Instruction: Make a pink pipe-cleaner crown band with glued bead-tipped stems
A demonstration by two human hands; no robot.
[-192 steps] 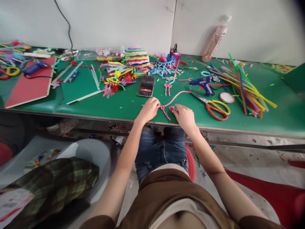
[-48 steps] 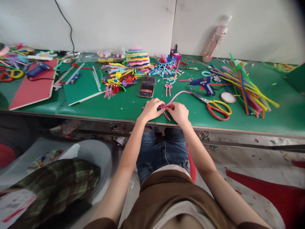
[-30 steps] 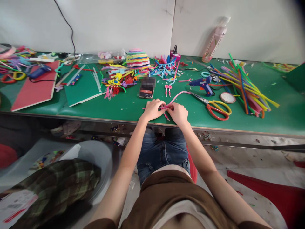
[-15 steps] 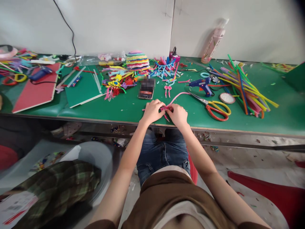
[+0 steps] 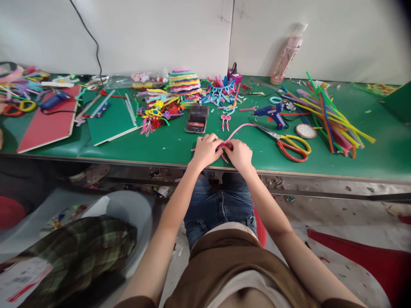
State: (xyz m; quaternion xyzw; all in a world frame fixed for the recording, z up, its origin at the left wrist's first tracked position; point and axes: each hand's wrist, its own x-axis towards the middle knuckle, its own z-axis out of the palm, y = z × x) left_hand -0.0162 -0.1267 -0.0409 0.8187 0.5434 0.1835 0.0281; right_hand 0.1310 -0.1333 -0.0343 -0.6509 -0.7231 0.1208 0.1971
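Observation:
My left hand (image 5: 204, 150) and my right hand (image 5: 239, 154) rest close together on the front part of the green table (image 5: 167, 145). Both pinch a small dark-pink twisted piece at the near end of a pink pipe cleaner (image 5: 239, 128), which curves away toward the back right. The fingers of both hands are curled round that piece, and most of it is hidden between them.
Red-and-yellow scissors (image 5: 290, 145) lie right of my hands, with a blue glue gun (image 5: 271, 113) and a bundle of coloured pipe cleaners (image 5: 327, 113) behind. A phone (image 5: 196, 122), finished colourful pieces (image 5: 184, 83), green boards (image 5: 109, 117) and a pink bottle (image 5: 284, 57) stand further back.
Since the oldest frame my hands have come together on the pink piece. Over the last second they barely move; only the view shifts slightly.

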